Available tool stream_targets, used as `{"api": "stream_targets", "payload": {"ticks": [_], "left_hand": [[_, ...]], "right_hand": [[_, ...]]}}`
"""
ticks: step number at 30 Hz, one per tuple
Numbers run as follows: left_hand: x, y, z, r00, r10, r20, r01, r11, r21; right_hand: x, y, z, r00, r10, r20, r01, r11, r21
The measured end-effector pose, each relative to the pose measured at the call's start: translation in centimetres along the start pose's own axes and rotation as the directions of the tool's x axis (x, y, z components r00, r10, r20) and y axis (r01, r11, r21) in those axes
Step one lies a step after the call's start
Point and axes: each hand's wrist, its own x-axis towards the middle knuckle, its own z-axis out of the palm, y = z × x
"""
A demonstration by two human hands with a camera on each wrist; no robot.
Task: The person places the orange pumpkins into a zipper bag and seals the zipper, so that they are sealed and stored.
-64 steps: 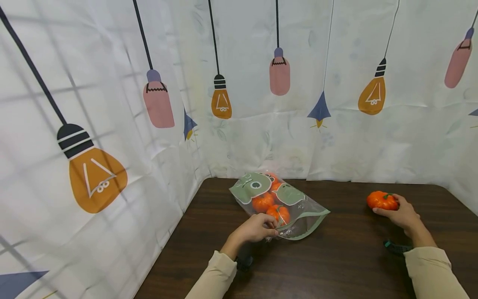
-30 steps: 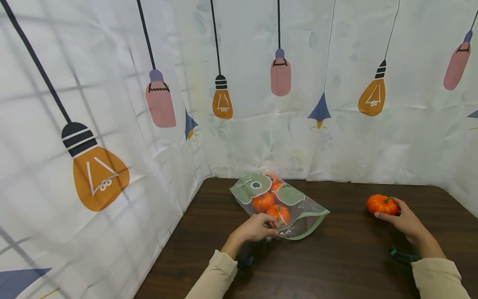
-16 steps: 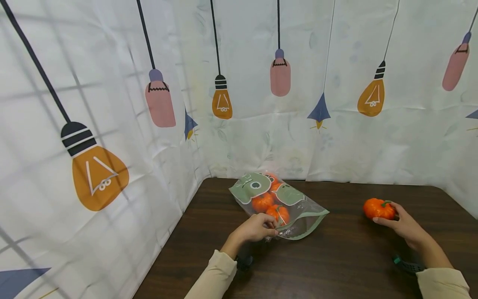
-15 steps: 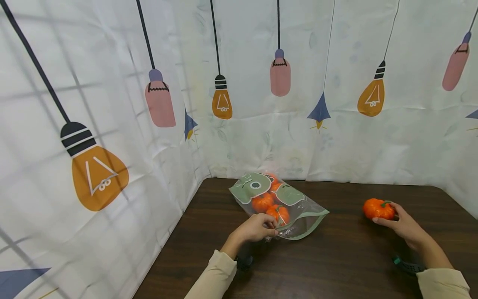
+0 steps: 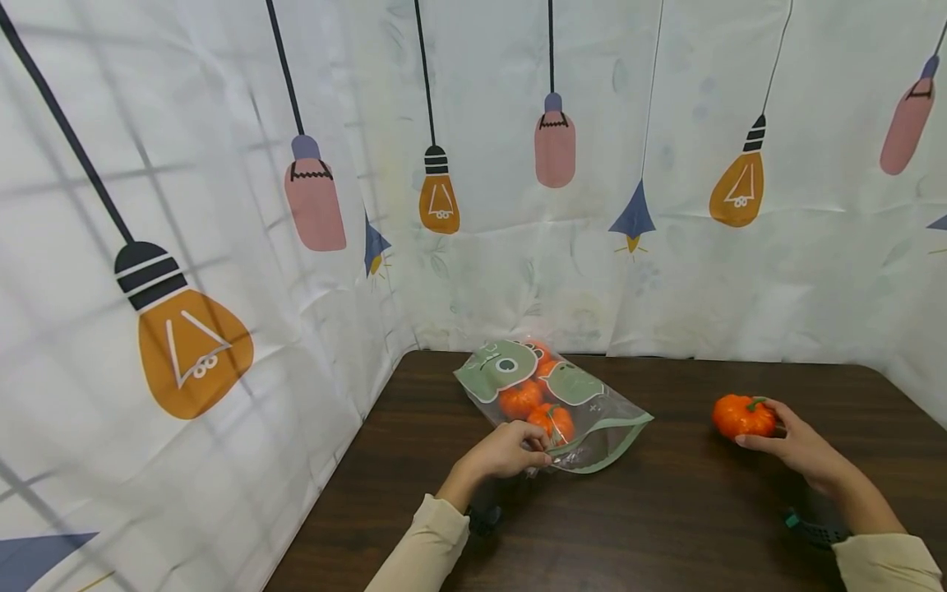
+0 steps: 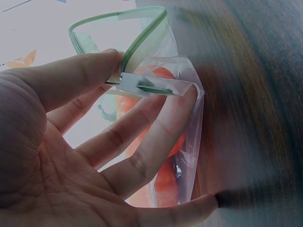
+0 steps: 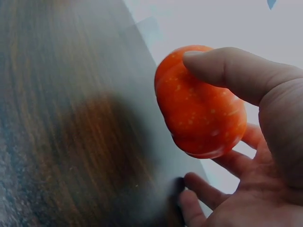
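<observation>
At the middle of the table lies a clear zip bag (image 5: 592, 415) printed with green cartoon animals. Several small orange pumpkins (image 5: 521, 400) show through its plastic. My left hand (image 5: 510, 450) pinches the edge of the bag's mouth, near the end of the green zip strip. Up close in the left wrist view, thumb and fingers are on a small whitish zip slider (image 6: 137, 85), and the green-edged mouth gapes in a loop. To the right, my right hand (image 5: 802, 448) grips a loose orange pumpkin (image 5: 742, 416) with a green stem. Its shadow falls on the tabletop in the right wrist view.
The dark brown wooden table (image 5: 666, 526) runs back to a white curtain (image 5: 518, 279) printed with hanging lamps. Another stretch of curtain borders the table's left side. A dark wrist strap (image 5: 814, 530) is under the right forearm.
My right hand has brought the pumpkin leftward and a little nearer to me across the table. The left hand and the bag have stayed in place.
</observation>
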Motion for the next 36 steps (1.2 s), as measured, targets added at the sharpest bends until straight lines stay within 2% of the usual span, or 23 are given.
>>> {"api": "stream_targets", "payload": {"ticks": [8, 15, 25, 36], "left_hand": [[0.0, 0.0, 0.0, 1.0, -0.005, 0.003, 0.005, 1.0, -0.008], [-0.1, 0.1, -0.1, 1.0, -0.012, 0.003, 0.012, 1.0, -0.01], [-0.1, 0.2, -0.1, 1.0, -0.01, -0.001, 0.01, 1.0, -0.017], [-0.1, 0.5, -0.2, 1.0, 0.012, -0.021, -0.012, 1.0, -0.013]], "right_hand": [[0.0, -0.2, -0.1, 0.999, -0.037, 0.021, 0.038, 0.999, -0.039], [-0.3, -0.9, 0.3, 0.994, -0.106, 0.029, 0.107, 0.994, -0.04], [-0.5, -3.0, 0.8, 0.978, -0.2, 0.065, 0.202, 0.979, -0.026], [-1.0, -5.4, 1.4, 0.967, -0.241, 0.087, 0.24, 0.971, 0.022]]}}
